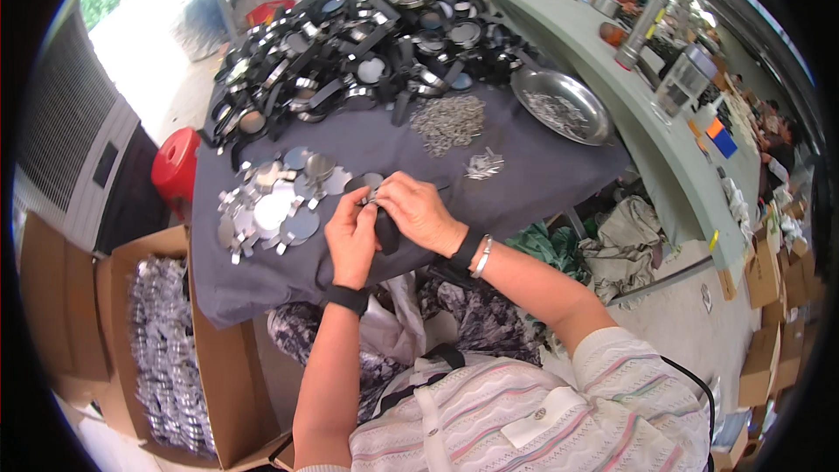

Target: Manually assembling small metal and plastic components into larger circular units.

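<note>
Close together above the front of the cloth-covered table, my left hand [351, 240] and my right hand [426, 214] both pinch a black strap piece with a round metal part [374, 181]. A dark end of it hangs below the fingers. Whatever small part sits between the fingertips is too small to make out. Beside my left hand lies a heap of shiny round metal discs with tabs [275, 210]. Beyond my right hand are a few thin metal pins [483, 163] and a mound of small metal parts [447, 124].
A large pile of black straps with round metal buckles [350, 52] covers the table's far side. A steel dish [603, 122] holds more pins. At left stand a red stool [177, 162] and a carton [232, 358] of wrapped metal pieces. A green-topped bench [629, 61] runs along the right.
</note>
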`<state>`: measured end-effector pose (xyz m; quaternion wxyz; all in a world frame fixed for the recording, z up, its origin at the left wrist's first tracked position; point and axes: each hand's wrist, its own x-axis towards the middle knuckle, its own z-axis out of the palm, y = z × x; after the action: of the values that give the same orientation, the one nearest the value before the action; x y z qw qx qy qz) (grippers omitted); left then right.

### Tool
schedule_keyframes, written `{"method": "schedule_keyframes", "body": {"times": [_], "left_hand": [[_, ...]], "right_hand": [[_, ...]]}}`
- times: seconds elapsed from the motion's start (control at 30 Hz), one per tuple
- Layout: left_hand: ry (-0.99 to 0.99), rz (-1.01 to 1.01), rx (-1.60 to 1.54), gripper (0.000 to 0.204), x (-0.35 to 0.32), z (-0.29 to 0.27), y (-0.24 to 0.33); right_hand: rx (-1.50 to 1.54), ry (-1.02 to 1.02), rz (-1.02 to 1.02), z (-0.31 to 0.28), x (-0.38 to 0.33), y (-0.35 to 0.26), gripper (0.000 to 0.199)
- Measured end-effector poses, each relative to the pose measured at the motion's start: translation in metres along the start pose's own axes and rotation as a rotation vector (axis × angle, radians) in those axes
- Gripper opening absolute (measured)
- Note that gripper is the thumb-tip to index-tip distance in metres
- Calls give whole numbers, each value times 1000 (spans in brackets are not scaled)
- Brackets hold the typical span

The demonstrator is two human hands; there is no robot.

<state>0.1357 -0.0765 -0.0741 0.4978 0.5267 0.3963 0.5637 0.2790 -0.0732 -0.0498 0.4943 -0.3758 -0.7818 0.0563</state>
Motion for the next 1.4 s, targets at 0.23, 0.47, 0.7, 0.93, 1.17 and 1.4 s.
{"method": "schedule_keyframes", "body": {"times": [0.23, 0.47, 0.7, 0.93, 1.17, 1.4], "left_hand": [[17, 3, 23, 23, 0, -2, 1], [17, 1, 24, 21, 1, 0, 0], [55, -42, 63, 20, 0, 6, 5], [42, -14, 74, 19, 2, 3, 5], [30, -25, 67, 19, 6, 5, 5], [78, 9, 194, 21, -2, -5, 6]], "right_hand": [[11, -1, -30, 7, 0, 2, 10], [-26, -5, -1, 3, -4, -1, 8], [-477, -8, 278, -85, -1, 60, 7], [-851, -375, 649, -125, 7, 108, 14], [-951, -428, 463, -124, 8, 103, 12], [-930, -442, 299, -97, 10, 110, 8]]}}
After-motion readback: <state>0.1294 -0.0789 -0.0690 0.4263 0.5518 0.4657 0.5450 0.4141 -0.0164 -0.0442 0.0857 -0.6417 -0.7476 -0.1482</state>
